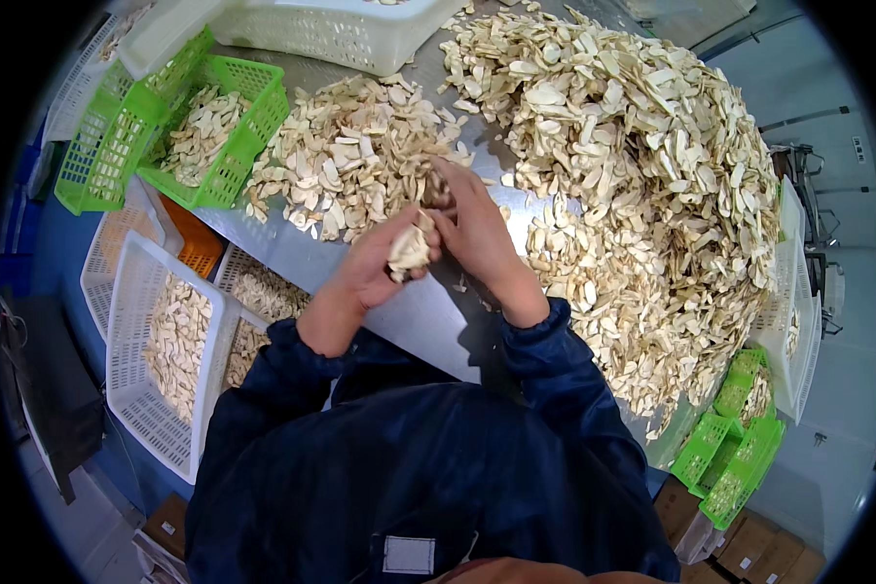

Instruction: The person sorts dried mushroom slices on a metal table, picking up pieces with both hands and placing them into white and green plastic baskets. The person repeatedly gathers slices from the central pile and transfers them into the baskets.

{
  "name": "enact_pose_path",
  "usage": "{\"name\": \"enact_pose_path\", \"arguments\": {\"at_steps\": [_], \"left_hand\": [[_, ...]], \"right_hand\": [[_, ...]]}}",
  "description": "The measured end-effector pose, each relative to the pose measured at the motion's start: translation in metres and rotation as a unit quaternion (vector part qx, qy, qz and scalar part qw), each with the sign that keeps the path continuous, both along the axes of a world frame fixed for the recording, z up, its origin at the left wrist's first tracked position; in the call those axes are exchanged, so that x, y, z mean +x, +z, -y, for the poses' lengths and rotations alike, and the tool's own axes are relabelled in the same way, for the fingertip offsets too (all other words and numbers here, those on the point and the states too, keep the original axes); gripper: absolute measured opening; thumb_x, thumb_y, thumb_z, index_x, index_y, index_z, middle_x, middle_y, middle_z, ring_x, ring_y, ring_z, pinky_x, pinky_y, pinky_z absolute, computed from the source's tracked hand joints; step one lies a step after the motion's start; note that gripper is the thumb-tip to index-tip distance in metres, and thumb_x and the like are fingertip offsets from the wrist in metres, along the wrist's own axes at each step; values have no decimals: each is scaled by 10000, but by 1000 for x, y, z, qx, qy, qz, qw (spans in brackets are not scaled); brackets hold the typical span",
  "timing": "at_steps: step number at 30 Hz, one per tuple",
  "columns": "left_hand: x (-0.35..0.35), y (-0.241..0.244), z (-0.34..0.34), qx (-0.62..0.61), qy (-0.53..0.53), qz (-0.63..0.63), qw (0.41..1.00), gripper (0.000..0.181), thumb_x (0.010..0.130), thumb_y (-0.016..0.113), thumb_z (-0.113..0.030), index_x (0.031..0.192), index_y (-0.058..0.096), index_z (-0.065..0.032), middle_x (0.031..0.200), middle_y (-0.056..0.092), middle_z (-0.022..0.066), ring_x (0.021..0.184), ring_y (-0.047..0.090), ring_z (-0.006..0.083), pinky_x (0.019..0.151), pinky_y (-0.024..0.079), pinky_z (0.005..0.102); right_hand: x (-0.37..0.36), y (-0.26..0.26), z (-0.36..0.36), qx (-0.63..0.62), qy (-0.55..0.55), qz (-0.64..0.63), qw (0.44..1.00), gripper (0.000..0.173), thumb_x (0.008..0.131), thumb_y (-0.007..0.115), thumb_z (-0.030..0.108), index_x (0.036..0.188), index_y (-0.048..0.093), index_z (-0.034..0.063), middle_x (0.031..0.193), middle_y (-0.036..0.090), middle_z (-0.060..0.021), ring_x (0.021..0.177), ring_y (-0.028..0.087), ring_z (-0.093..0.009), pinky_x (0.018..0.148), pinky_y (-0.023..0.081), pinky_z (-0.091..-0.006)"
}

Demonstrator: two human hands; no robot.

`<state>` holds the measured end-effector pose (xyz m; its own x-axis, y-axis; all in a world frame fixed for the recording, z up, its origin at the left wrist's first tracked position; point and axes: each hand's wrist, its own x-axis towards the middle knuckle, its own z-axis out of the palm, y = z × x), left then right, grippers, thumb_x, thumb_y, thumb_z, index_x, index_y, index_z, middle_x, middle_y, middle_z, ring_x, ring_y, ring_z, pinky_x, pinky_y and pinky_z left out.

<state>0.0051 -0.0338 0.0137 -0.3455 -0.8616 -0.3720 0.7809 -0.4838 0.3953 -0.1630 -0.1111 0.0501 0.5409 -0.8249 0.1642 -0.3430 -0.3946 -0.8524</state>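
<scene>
Several pale dried slices [410, 250] lie in my left hand [379, 266], whose fingers curl around them near the middle of the view. Close against it on the right is my right hand [474, 223], its thumb by the left fingertips and its other fingers reaching over the edge of the smaller slice pile [365, 146]. Whether the right fingers hold a slice is hidden. Both hands are above a metal table [420, 321]. A much larger heap of slices [650, 160] spreads over the table's right side.
A green plastic basket [266, 95] with slices stands left of the smaller pile. White perforated baskets [124, 394] holding slices sit at the lower left. Another white basket [321, 36] is at the table's far edge. More green baskets [755, 456] are at the lower right.
</scene>
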Motion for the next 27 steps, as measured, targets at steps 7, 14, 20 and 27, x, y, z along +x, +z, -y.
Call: {"name": "enact_pose_path", "arguments": {"at_steps": [7, 14, 20, 27], "left_hand": [[-20, 7, -16, -31, 0, -98, 995, 292, 1097, 450, -358, 1117, 580, -98, 1006, 611, 92, 852, 618, 196, 493, 506, 251], [-83, -1, -20, -17, -102, -155, 982, 295, 1101, 441, -353, 1105, 557, -82, 1013, 583, 96, 869, 596, 202, 508, 494, 257], [-74, 2, -23, -42, -102, -110, 988, 314, 1102, 430, -368, 1075, 546, -77, 1010, 581, 106, 839, 599, 201, 488, 492, 259], [-100, 4, -37, 14, -175, -107, 979, 290, 1083, 476, -347, 1095, 557, -69, 959, 597, 108, 794, 609, 213, 465, 478, 257]], "right_hand": [[-97, 35, -6, -26, -176, -84, 981, 372, 890, 718, 94, 1258, 673, 68, 1145, 686, -154, 948, 682, -281, 841, 549, -387], [-157, 0, -31, -166, -186, -219, 943, 358, 919, 704, 179, 1254, 653, 63, 1179, 679, -159, 1090, 625, -372, 978, 482, -434], [-124, 13, -12, -157, -149, -139, 966, 399, 928, 703, 207, 1291, 624, 62, 1252, 643, -171, 1132, 618, -372, 997, 492, -442], [-86, -23, -12, -70, -142, -117, 981, 485, 900, 743, 247, 1319, 600, 49, 1325, 587, -224, 1234, 557, -410, 1043, 467, -445]]}}
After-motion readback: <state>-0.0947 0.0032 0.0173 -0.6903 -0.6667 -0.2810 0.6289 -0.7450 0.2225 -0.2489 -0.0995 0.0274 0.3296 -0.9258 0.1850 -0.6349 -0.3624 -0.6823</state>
